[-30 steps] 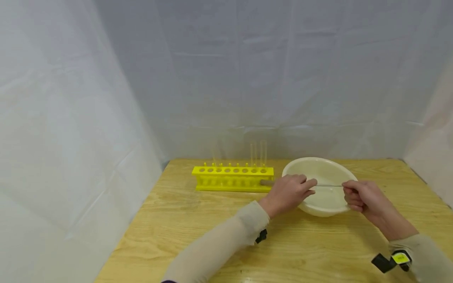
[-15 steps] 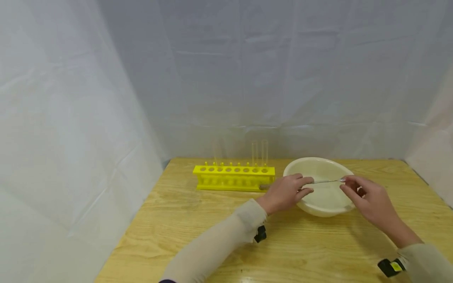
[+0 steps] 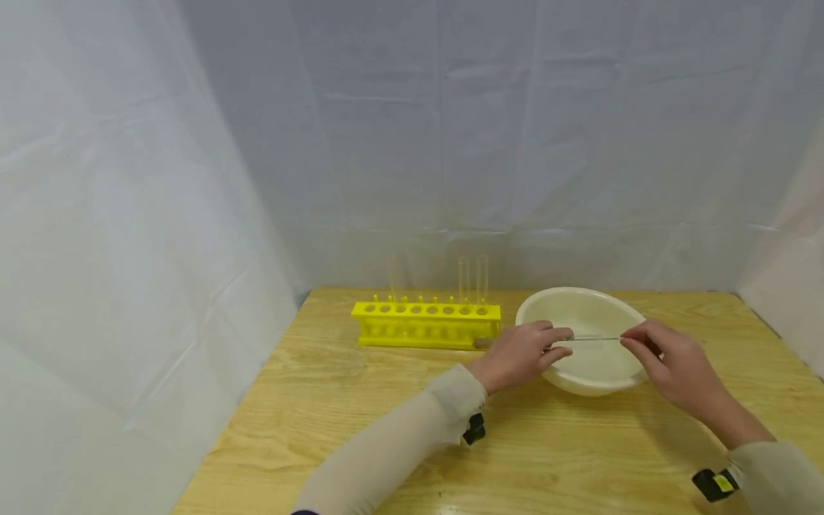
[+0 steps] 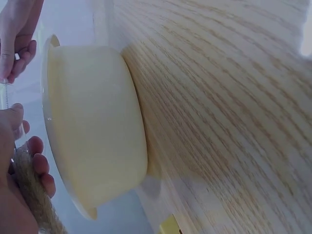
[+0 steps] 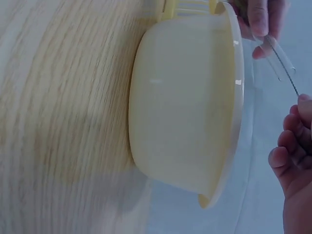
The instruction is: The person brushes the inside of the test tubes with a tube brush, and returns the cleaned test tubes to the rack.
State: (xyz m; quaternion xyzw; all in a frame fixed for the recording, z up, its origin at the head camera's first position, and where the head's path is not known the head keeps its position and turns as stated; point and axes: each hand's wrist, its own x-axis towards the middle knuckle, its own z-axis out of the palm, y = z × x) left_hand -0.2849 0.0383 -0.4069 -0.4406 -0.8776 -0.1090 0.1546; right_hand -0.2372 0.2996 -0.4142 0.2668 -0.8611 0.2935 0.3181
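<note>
Over the cream basin (image 3: 589,387), my left hand (image 3: 515,352) holds a clear glass test tube (image 5: 279,62) together with a test tube brush (image 4: 38,197). The brown bristles stick out on the left of that hand, under its curled fingers in the left wrist view. From there the brush's thin twisted wire (image 3: 595,339) runs level to the right, overlapping the tube in the right wrist view. My right hand (image 3: 676,365) pinches the wire between thumb and index finger, beyond the tube's end. The left fingers hide part of the tube.
A yellow test tube rack (image 3: 425,311) stands left of the basin, with several holes and a few clear tubes (image 3: 481,279) upright at it. All stand on a wood-grain table (image 3: 335,415). Pale sheeting (image 3: 418,143) hangs behind and at the sides.
My right hand has turned, its curled fingers loosening and then pinching the wire again at about the same place. The clear tube shows more now to the right of my left hand.
</note>
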